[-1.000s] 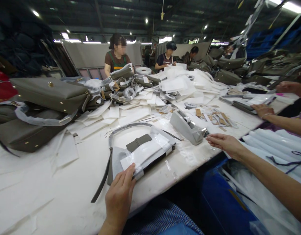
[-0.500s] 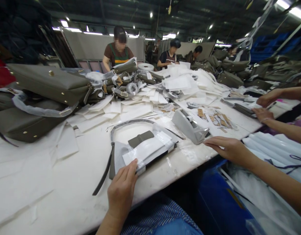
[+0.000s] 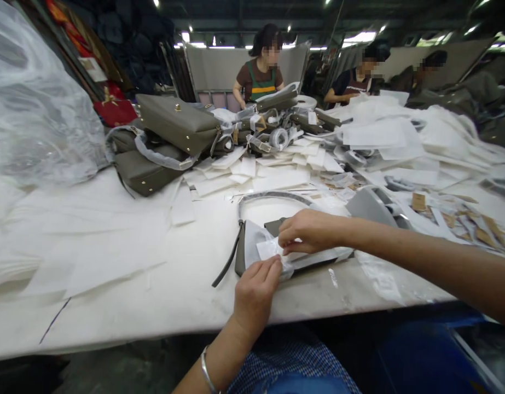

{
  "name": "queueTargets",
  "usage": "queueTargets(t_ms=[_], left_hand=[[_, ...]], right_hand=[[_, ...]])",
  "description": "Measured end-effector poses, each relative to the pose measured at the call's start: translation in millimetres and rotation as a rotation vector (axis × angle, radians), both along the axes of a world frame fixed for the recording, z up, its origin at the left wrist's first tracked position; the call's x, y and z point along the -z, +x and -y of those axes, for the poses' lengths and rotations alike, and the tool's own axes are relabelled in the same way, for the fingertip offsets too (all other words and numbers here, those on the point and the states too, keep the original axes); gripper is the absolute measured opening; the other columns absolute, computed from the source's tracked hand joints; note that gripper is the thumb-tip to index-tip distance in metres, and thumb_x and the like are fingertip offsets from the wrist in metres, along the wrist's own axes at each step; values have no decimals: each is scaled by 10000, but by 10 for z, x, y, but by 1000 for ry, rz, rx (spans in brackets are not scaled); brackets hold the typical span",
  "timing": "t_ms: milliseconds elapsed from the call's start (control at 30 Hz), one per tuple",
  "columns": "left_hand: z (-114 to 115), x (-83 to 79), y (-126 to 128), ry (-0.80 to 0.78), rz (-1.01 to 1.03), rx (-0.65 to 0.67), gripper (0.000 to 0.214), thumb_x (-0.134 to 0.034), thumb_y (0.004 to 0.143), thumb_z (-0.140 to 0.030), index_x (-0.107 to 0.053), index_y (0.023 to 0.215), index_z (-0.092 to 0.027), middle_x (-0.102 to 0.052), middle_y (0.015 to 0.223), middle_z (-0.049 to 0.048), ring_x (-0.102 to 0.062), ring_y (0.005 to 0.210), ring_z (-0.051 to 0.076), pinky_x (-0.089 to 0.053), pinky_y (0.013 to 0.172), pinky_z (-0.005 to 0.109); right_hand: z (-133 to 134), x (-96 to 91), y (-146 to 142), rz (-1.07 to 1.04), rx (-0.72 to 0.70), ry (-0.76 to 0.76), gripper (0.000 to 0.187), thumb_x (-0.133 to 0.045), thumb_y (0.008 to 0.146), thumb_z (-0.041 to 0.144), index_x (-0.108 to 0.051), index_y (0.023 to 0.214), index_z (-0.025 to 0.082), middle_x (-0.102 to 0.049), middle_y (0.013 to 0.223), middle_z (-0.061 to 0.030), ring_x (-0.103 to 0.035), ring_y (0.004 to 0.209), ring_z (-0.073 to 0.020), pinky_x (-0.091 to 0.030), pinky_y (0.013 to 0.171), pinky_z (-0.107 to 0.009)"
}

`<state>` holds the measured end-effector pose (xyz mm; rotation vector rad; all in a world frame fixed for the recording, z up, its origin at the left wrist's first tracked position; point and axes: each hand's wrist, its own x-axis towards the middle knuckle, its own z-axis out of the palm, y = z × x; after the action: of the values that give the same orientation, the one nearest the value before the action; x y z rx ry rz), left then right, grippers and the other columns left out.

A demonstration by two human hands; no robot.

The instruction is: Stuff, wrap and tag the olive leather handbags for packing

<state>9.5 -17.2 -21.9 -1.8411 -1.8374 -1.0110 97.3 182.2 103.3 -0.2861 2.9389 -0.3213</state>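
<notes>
An olive handbag (image 3: pixel 241 253) lies on the white table in front of me, partly covered by white wrapping paper (image 3: pixel 266 249). Its wrapped handle (image 3: pixel 272 195) arches away from me, and a dark strap end (image 3: pixel 227 261) hangs out to the left. My left hand (image 3: pixel 258 284) grips the near edge of the paper, fingers pressed together. Over the bag, my right hand (image 3: pixel 307 232) is closed in a pinch at the paper, close to the left fingertips, on what looks like a piece of clear tape. The right forearm hides part of the bag. A grey tape dispenser (image 3: pixel 373 207) stands behind that forearm.
Olive bags (image 3: pixel 178 123) are piled at the back left, beside a large heap of white paper sheets (image 3: pixel 433 134). Clear plastic (image 3: pixel 39 104) stands far left. Brown tags (image 3: pixel 418 201) lie to the right. Several people work across the table (image 3: pixel 112 323).
My right hand has moved left from the tape dispenser to the paper on the bag. The left hand stays at the paper's edge. The view has turned left.
</notes>
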Motion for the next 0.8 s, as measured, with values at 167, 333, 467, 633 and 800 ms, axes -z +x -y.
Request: queueTargets(t_ms=[167,333,467,633,800], left_hand=[[5,6,0,17,27,13,190,-548,952,-116,-646,1109,-158,-735,1111,61,-668,936,183,-549,856,297],[0,25,1,29,23,1,151,-543,960,-131,-653,1056,-172,-718,1152,60,-658,911,184,-539,816,295],[-5,14,4,2,5,-38,97,-569,951,-155,-654,983,-188,-691,1225,67,-652,874,180,-538,771,303],[2,-6,11,17,60,-3,127,-561,956,-136,-657,1028,-177,-730,1137,39,-653,924,163,-543,837,274],[-2,23,28,46,75,-11,144,-582,948,-144,-667,1062,-162,-738,1116,55,-669,925,159,-556,855,272]], right_hand=[[4,87,-455,211,-46,145,66,-718,797,190,-746,817,246,-721,792,-9,-598,708,-161,-284,584,-267],[74,154,-696,294,-63,188,116,-767,714,148,-730,664,246,-685,655,12,-548,623,-149,-250,575,-281],[107,172,-821,339,-87,217,144,-792,667,130,-710,601,228,-623,549,21,-468,536,-129,-222,557,-285],[97,181,-958,379,-142,241,136,-836,658,236,-712,599,232,-608,535,32,-437,515,-121,-212,549,-280],[-12,230,-1093,373,-140,262,196,-861,664,366,-733,661,219,-615,538,21,-472,543,-139,-222,574,-289]])
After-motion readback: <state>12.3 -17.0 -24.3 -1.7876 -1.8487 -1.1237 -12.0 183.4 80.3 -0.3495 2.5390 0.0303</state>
